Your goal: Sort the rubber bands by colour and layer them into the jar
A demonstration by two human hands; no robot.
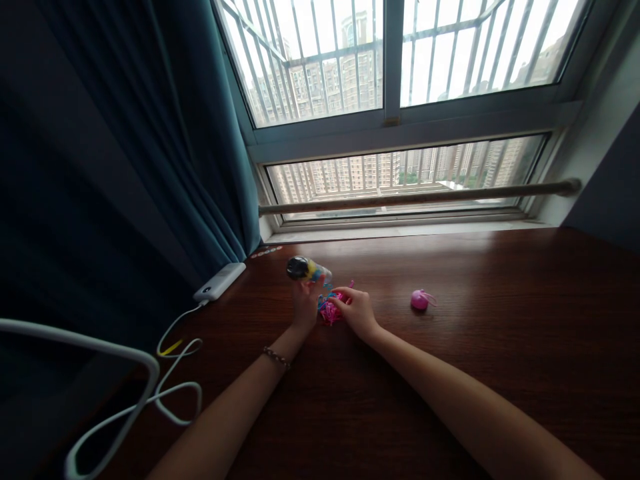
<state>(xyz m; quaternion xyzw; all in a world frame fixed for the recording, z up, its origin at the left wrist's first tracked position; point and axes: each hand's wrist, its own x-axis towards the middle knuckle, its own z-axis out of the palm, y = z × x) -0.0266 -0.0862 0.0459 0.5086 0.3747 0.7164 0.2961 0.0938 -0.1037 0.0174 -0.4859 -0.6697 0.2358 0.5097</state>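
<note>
My left hand (pixel 305 303) is closed around a small clear bottle (pixel 323 273) that lies tilted on its side, its black end toward the left. Yellow, red and blue bits show through its wall. Right beside it, a tangled heap of pink strands (pixel 331 313) rests on the table, with some blue strands (pixel 325 299) at its upper left. The fingers of my right hand (pixel 356 310) are pinched together at the heap's right edge; what lies between the fingertips is too small to make out. A round pink cap with a loop (pixel 419 300) sits farther right.
The dark wooden table (pixel 500 347) reaches back to a barred window (pixel 390 180) with a horizontal rail. At the left, a white power bank (pixel 220 281) trails a white cable (pixel 180 387). A blue curtain (pixel 200 133) hangs beside it.
</note>
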